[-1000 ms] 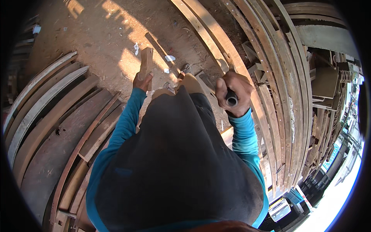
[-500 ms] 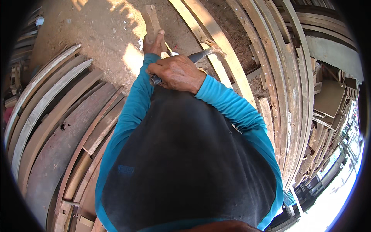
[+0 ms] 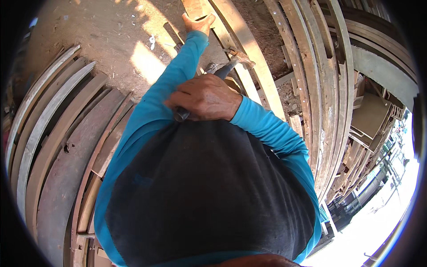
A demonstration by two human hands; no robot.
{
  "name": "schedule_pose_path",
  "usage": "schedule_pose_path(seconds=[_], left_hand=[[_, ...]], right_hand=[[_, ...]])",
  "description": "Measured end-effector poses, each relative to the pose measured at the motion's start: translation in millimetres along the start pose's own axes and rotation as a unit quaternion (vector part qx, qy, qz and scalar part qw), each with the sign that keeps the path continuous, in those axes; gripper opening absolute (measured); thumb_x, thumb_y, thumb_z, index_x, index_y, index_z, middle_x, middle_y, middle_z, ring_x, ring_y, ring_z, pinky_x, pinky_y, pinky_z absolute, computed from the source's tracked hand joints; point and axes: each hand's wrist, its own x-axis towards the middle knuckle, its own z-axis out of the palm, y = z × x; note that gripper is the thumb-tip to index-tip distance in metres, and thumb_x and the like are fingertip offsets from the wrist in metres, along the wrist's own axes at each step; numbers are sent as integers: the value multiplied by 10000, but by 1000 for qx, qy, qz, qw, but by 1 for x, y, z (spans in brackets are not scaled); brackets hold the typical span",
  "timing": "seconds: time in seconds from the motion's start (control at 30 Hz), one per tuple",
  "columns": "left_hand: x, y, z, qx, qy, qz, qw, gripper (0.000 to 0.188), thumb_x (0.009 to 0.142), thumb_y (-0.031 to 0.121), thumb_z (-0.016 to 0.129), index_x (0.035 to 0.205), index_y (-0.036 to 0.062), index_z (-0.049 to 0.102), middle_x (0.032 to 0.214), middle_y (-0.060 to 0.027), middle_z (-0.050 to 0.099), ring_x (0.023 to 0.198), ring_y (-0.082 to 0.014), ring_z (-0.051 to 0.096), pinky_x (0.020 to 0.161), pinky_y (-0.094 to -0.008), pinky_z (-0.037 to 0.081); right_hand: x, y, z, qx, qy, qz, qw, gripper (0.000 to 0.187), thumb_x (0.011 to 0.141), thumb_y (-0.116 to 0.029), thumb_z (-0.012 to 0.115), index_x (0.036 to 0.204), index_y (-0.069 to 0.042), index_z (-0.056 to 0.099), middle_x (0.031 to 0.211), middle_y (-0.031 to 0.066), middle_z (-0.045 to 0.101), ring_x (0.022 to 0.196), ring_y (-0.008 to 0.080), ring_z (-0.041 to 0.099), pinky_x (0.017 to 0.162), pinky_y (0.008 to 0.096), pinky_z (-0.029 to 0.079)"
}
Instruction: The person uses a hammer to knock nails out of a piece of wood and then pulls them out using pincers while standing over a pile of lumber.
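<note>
I see the left hand [image 3: 199,26] stretched out ahead, gripping a wood block [image 3: 194,8] lit by sun. The right hand [image 3: 208,98], fingers slightly blurred, crosses before the dark shirt [image 3: 204,187], closed round a hammer [image 3: 227,69] whose head points toward long boards [image 3: 249,42]. Curved planks [image 3: 66,153] crowd the left; more timber [image 3: 308,89] lines the right.

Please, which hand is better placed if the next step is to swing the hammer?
Probably the right hand: its grip is closed around the hammer. The left hand is stretched farther forward, holding a piece of wood.
</note>
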Motion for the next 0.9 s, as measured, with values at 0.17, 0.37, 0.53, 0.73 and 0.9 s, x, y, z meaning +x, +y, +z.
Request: schedule_pose_path(seconds=[0.17,0.37,0.53,0.73,0.9], left_hand=[[4,-7,-1,-30,25,-19,999,901,665,81,882,1334,-36,290,1113,-150,613,976,-241,653,833,-360,585],[20,-46,-7,-19,9,-12,1000,928,632,163,905,1319,-41,317,1068,-165,628,954,-252,670,840,-361,588],[18,-40,-5,-36,5,-26,999,843,679,163,884,1306,-79,376,1119,-183,667,985,-242,686,833,-357,591],[32,-61,-4,29,-12,-23,999,961,684,232,899,1374,-124,332,1170,-199,661,1016,-264,681,870,-346,583],[33,-73,3,-53,-12,-29,998,943,721,287,905,1396,-78,356,1203,-196,648,1031,-273,672,866,-354,579]], right_hand=[[-4,14,-51,-38,199,17,979,179,871,-144,750,817,-66,598,661,63,563,524,239,556,484,352,457],[3,13,-78,81,323,248,910,236,952,-184,695,798,-34,599,650,-16,564,602,51,485,528,239,369],[16,44,-92,96,318,234,914,309,959,-227,677,734,-41,576,592,-4,501,526,67,420,475,259,317],[78,43,-103,239,231,388,859,377,996,-144,653,671,-72,477,581,-66,414,521,55,387,493,270,301],[87,58,-65,73,100,236,964,299,945,-138,727,734,-38,539,642,-36,403,612,45,340,522,250,287]])
